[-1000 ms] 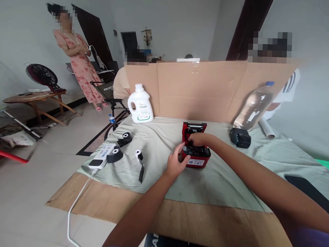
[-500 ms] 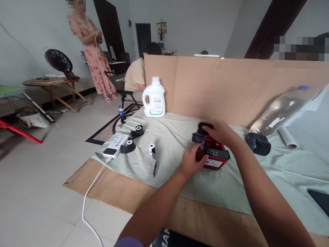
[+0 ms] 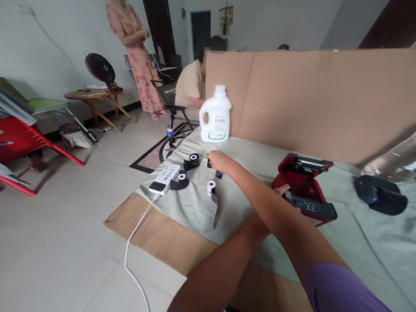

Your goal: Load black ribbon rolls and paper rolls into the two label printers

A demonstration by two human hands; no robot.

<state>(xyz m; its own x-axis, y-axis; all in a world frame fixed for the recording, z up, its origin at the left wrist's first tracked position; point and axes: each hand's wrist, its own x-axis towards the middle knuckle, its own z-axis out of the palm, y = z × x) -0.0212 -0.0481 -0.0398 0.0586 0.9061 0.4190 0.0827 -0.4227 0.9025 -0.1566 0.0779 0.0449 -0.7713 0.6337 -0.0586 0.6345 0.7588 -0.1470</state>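
Observation:
My right hand (image 3: pixel 222 162) reaches across to the left, fingers closed around a small black roll (image 3: pixel 218 174) that they mostly cover. Beneath my right forearm, my left hand (image 3: pixel 282 191) grips the near side of a red portable printer (image 3: pixel 283 177); part of this hand is hidden. The printer's lid (image 3: pixel 308 163) stands raised over a red inner bay, with a dark button panel (image 3: pixel 310 206) along the front. Left of my right hand lie one black roll (image 3: pixel 193 161) and another black roll (image 3: pixel 180 181). A white-ended roll (image 3: pixel 211 189) trails a dark strip.
A white power bank (image 3: pixel 165 178) with a cable lies at the table's left. Behind stand a white detergent jug (image 3: pixel 218 117) and a cardboard panel (image 3: pixel 309 96). A dark device (image 3: pixel 380 194) and a large plastic bottle (image 3: pixel 399 151) are at right. Two people are beyond the table.
My right hand has moved left from the printer to beside the rolls, carrying a black roll. My left hand stays at the printer. The camera view has turned, shifting the table scene.

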